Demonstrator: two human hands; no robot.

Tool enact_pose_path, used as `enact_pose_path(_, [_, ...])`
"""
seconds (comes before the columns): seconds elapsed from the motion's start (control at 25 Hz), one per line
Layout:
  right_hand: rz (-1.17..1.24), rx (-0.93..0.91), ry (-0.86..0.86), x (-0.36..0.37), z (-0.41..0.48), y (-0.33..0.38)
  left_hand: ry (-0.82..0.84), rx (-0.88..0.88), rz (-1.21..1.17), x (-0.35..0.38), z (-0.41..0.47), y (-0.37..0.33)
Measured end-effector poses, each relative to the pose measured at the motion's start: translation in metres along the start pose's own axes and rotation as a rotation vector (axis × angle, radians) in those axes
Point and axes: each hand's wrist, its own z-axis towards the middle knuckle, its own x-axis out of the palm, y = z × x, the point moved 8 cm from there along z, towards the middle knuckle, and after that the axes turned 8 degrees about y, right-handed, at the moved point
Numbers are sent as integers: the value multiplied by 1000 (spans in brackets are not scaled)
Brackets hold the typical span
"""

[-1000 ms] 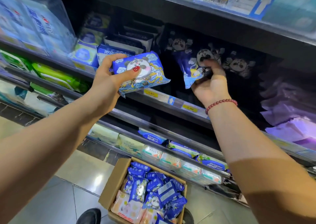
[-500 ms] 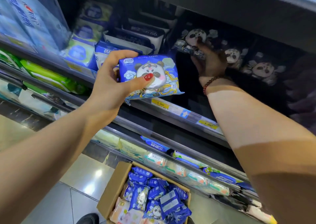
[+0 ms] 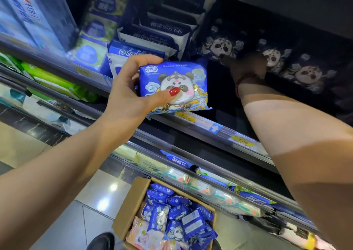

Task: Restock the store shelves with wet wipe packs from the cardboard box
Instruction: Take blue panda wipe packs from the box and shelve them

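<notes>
Shelf packs (image 3: 221, 46) beside right hand (image 3: 246, 66) | left hand (image 3: 129, 91) grips panda pack (image 3: 177, 77) | box (image 3: 129, 208) below

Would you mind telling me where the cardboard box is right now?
In the head view, the box sits on the floor at bottom centre, just right of a black shoe.

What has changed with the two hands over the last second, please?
The right hand pushed from the shelf front deep among the shelved panda packs; its grip is now too dark to judge. The left hand still holds its panda pack; the cardboard box is unchanged.
</notes>
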Motion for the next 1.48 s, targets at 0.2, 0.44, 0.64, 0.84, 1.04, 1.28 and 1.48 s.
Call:
enact_pose_path(0.2, [594,-115,87,-18,-28,2,-10,-31,-45,6,-3,0])
enact_pose_path(0.44, [711,-339,952,-12,-114,16,64,-13,-46,39,6,-8])
enact_pose_path(0.64, [852,-298,801,-26,-111,-2,124,-1,60,77,19,-13])
enact_pose_path(0.84, [962,-206,612,-43,-87,-46,257,-28,343,87,21,-8])
enact_pose_path(1.04, [999,-52,290,-56,-33,-105,281,-23,611,72,6,9])
enact_pose_path(1.28, [846,-101,148,-37,17,-114,241,-27,647,71,9,17])
enact_pose_path(1.48, [404,-76,-15,-36,34,-115,244,18,653,72,14,21])
